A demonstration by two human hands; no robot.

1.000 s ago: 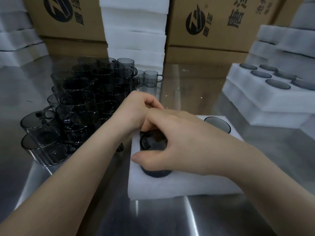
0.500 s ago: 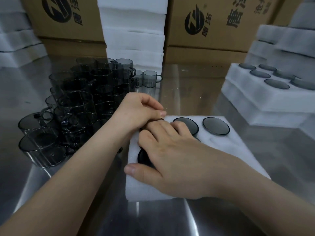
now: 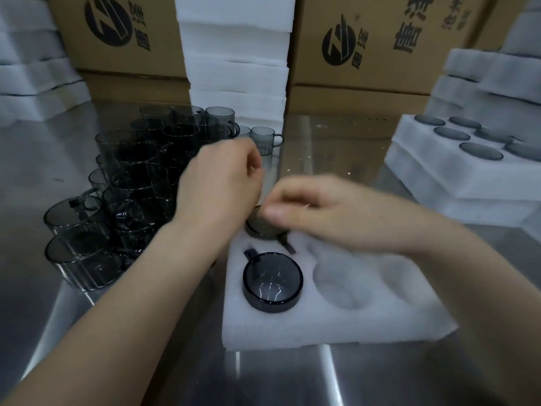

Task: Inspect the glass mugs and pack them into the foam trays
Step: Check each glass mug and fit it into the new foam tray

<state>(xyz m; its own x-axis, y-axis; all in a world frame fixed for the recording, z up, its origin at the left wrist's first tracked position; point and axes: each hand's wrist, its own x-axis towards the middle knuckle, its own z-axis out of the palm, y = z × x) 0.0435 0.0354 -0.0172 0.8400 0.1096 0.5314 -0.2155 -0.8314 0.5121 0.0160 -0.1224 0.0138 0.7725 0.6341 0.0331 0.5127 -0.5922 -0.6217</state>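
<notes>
The right hand [image 3: 322, 212] is held over the far mug [image 3: 263, 228], with its fingertips [image 3: 275, 210] at the mug's rim. Motion blur prevents it being told whether the mug is pinched or only touched. The left hand [image 3: 222, 183] is positioned just beside the right fingertips, on the side away from the right wrist. Its fingers are curled, and nothing is seen between them, but whether anything is held cannot be told through the blur.

The far mug is seated in a pocket of the foam tray [image 3: 322, 329], directly below the right fingertips, with its handle pointing toward the right wrist. A second mug [image 3: 272, 281] is seated in the adjoining pocket, nearer the person than the hands, base up. Two unfilled pockets [image 3: 342, 284] lie under the right forearm.

Beyond the left hand, a pile of loose mugs [image 3: 131, 177] stands on the steel table [image 3: 380, 376]. A filled tray [image 3: 456, 171] is located well apart, outboard of the right forearm. A stack of foam sheets [image 3: 234, 68] and cardboard boxes [image 3: 380, 39] are set farthest out, behind both hands.
</notes>
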